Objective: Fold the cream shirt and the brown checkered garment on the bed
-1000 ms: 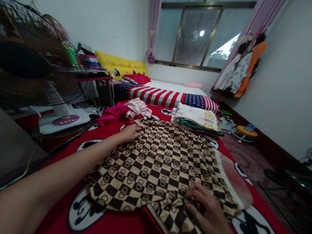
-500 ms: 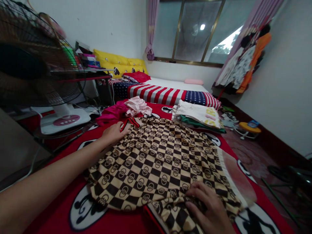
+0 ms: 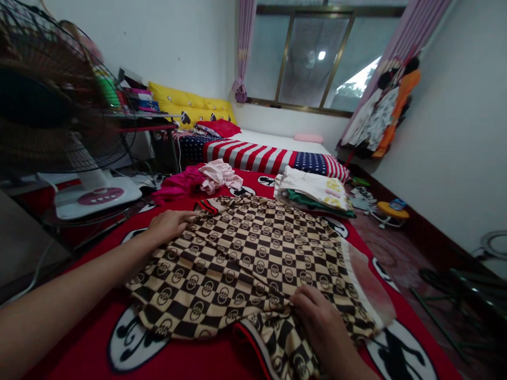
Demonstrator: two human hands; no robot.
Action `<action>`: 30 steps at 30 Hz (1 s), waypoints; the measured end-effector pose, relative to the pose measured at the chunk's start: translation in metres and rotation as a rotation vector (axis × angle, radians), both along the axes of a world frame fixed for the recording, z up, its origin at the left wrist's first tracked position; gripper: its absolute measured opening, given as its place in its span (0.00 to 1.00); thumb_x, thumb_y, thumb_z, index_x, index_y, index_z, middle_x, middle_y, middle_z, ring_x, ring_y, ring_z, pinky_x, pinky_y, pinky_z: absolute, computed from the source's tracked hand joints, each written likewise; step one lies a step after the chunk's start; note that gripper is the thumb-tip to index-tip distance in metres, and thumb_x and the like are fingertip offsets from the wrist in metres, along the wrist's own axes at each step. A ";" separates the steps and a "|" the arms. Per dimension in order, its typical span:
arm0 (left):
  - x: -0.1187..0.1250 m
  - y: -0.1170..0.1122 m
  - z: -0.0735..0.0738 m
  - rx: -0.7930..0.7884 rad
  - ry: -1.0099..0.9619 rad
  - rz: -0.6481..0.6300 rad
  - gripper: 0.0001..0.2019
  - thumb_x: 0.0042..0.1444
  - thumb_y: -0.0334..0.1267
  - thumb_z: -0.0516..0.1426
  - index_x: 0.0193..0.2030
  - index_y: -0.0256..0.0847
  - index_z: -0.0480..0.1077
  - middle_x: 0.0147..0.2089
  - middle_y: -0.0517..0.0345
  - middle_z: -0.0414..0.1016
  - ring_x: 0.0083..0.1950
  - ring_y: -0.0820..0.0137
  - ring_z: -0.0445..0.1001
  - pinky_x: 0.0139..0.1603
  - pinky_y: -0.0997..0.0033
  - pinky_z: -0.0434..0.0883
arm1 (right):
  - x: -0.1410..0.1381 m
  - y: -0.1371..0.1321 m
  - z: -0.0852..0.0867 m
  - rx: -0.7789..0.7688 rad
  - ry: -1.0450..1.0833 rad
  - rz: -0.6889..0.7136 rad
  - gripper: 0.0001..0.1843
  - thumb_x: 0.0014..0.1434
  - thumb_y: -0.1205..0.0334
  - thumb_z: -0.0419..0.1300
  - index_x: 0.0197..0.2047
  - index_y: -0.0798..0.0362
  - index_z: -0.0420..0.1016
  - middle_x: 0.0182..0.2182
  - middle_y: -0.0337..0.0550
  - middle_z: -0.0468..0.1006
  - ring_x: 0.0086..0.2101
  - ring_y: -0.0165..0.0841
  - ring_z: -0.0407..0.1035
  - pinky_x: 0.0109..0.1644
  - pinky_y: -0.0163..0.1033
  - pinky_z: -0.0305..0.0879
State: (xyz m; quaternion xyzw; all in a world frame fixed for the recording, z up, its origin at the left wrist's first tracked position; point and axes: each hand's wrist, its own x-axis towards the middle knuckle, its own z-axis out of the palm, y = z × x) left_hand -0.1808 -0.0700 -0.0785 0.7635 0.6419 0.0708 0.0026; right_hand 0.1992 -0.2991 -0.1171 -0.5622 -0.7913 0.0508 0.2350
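Observation:
A brown-and-tan checkered shirt (image 3: 253, 258) with a ring-like print lies spread on a red blanket (image 3: 87, 316). My left hand (image 3: 170, 224) is closed on its far left edge, beside a strip of red-and-black trim (image 3: 208, 206). With fingers bent into the cloth, my right hand (image 3: 322, 322) grips the shirt at the near right, above a bunched sleeve (image 3: 285, 338) with a striped cuff. A crease runs across the fabric between both hands. The fingertips of each hand are partly hidden in the cloth.
Beyond the shirt lie crumpled pink clothes (image 3: 198, 179) and a folded stack (image 3: 312, 190) of white and green ones. An electric fan (image 3: 93, 182) stands at left. Behind is a bed (image 3: 253, 153); a yellow stool (image 3: 392, 210) stands on the floor at right.
My left hand has shifted left and nearer, away from the striped trim. My right hand has moved slightly left, its fingers more closed, and the cloth between the hands has creased. The view has turned slightly.

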 end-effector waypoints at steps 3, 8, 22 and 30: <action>-0.025 -0.003 0.008 -0.057 0.038 -0.006 0.22 0.56 0.38 0.53 0.58 0.57 0.70 0.52 0.55 0.77 0.50 0.52 0.75 0.45 0.58 0.71 | -0.010 -0.001 0.005 -0.080 0.045 0.054 0.13 0.65 0.70 0.46 0.38 0.51 0.71 0.37 0.44 0.73 0.37 0.33 0.69 0.38 0.36 0.64; -0.021 -0.016 0.039 -0.146 0.234 0.033 0.16 0.47 0.29 0.58 0.41 0.45 0.80 0.41 0.46 0.80 0.45 0.48 0.76 0.43 0.52 0.71 | -0.022 -0.007 0.034 -0.322 0.184 0.187 0.02 0.58 0.66 0.60 0.35 0.50 0.73 0.35 0.39 0.73 0.36 0.31 0.69 0.38 0.34 0.62; 0.167 0.010 -0.021 0.089 -0.208 -0.404 0.24 0.62 0.43 0.51 0.63 0.40 0.64 0.66 0.46 0.62 0.66 0.59 0.61 0.65 0.61 0.59 | 0.072 0.141 0.049 0.026 0.231 -0.304 0.10 0.54 0.59 0.57 0.37 0.52 0.77 0.42 0.47 0.75 0.44 0.39 0.70 0.48 0.42 0.66; 0.160 0.014 -0.047 0.174 -0.366 -0.459 0.19 0.60 0.43 0.55 0.56 0.42 0.71 0.65 0.46 0.64 0.66 0.56 0.60 0.66 0.50 0.57 | 0.095 0.215 0.032 0.022 0.238 -0.618 0.27 0.45 0.56 0.64 0.47 0.64 0.74 0.41 0.60 0.77 0.45 0.50 0.71 0.49 0.52 0.64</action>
